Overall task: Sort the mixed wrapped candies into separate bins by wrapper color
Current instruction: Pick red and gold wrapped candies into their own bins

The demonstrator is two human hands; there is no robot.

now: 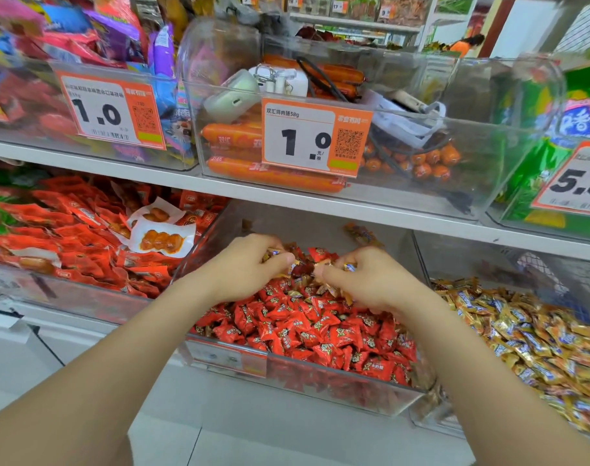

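Candy bin (337, 388) open on top, shelf board (320, 205) low overhead, clear side walls (423, 264) flanking, candies (303, 331) heaped inside

White shelf board (172, 180) ran across mid-frame. Three clear bins sat on it: left bin (17, 132) of bright packets (118, 31), middle bin (488, 163) of orange sausages (273, 174), right bin (535, 183) of green packs (582, 82). Below stood three more: red-packet bin (85, 297), red-candy bin (320, 381), gold-candy bin (471, 260).

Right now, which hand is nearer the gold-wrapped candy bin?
Right. The right hand is over the right half of the red candy bin, just left of the gold candy bin; the left hand is over its middle, farther away. Both grip gold-wrapped candies.
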